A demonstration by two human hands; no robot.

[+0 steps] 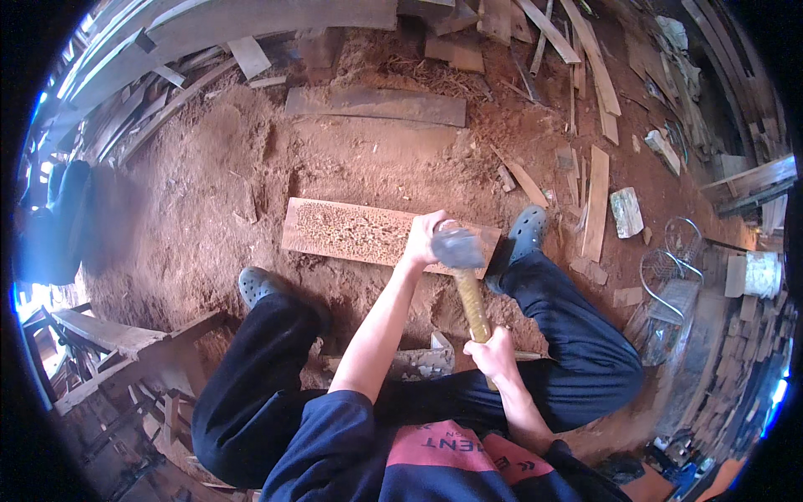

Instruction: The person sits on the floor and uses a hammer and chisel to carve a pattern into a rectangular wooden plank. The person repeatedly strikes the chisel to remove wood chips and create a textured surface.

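The right hand [495,356] has its grip clamped on the hammer [472,301]; the left hand [424,238] is at the pitted board [351,233], which lies on the dirt floor [201,192] (I cannot tell whether its fingertips pinch anything). With the hammer head [457,248] so near, 1 stray blow could bruise them; loose soil might let the board shift.

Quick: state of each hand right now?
Left hand: at the board, partly hidden by the hammer; grip cannot be told.
Right hand: closed around the hammer's handle.
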